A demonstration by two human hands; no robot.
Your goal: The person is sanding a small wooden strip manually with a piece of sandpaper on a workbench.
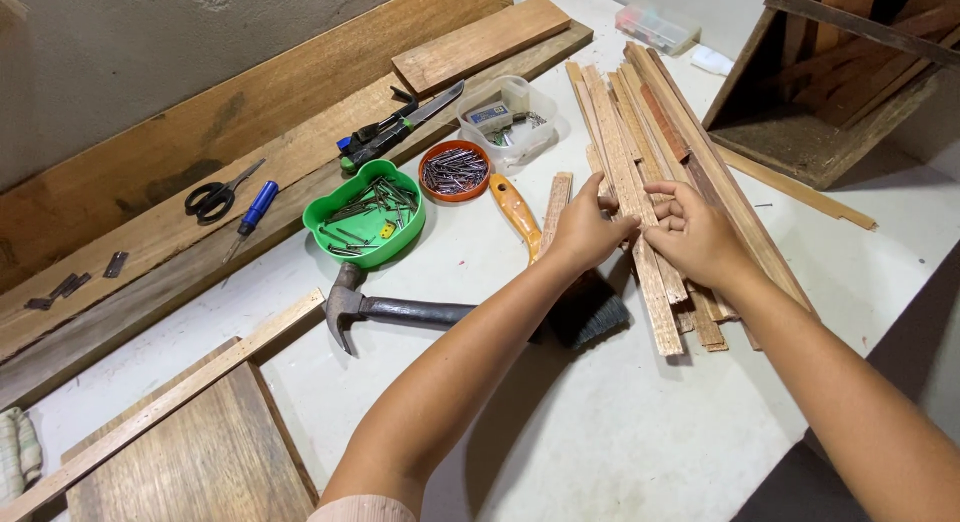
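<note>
Bright, even, slightly cool light from above and a little behind the camera. Soft-edged shadows thrown away from the viewer: a dark patch under the left hand [585, 232] and forearm across the white surface [620, 432], a thinner one beneath the right hand [695, 237]. Deep shade at the lower right corner and inside the slatted wooden crate [830, 92]. Mild sheen on the hammer [385, 310] head and the green tray [365, 222] rim, no blown-out glare. Sharp through the middle; slight softness on the near forearms at the bottom edge. Wide-angle bowing at the borders, with the wooden planks [250, 152] fanning outward toward the left.
</note>
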